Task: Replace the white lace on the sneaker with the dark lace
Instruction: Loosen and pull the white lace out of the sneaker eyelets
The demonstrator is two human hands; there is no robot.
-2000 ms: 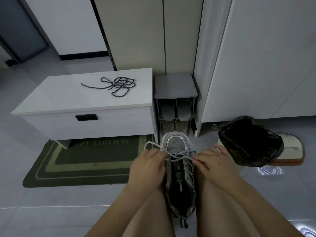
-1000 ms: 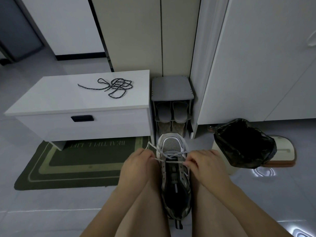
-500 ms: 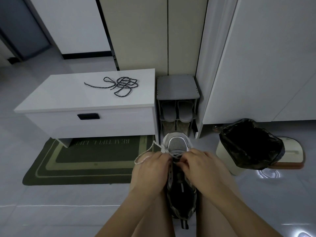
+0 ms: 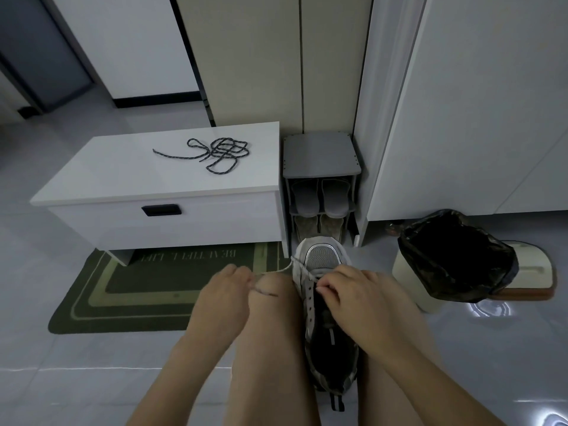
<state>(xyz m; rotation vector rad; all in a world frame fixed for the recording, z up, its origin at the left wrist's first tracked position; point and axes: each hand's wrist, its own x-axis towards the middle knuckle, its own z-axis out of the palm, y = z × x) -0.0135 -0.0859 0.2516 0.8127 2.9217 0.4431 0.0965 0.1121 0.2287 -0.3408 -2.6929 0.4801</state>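
Note:
A grey and white sneaker (image 4: 322, 259) stands toe-away between my knees on the floor. The white lace (image 4: 299, 267) runs only through the eyelets nearest the toe; the eyelets below them show bare. My left hand (image 4: 224, 299) pinches one end of the white lace and holds it out to the left over my left knee. My right hand (image 4: 353, 299) lies on the sneaker's right side, fingers curled at the lace by the front eyelets. The dark lace (image 4: 219, 153) lies in a loose tangle on the white bench (image 4: 132, 179), beyond both hands.
A green doormat (image 4: 123, 290) lies under the bench's front. A grey slipper rack (image 4: 321, 186) stands just beyond the sneaker's toe. A bin with a black bag (image 4: 455, 256) is at the right, by white cabinets.
My left hand has pulled the white lace out to the left, away from the sneaker. Fewer eyelets hold lace than two seconds ago. My right hand stayed at the front eyelets.

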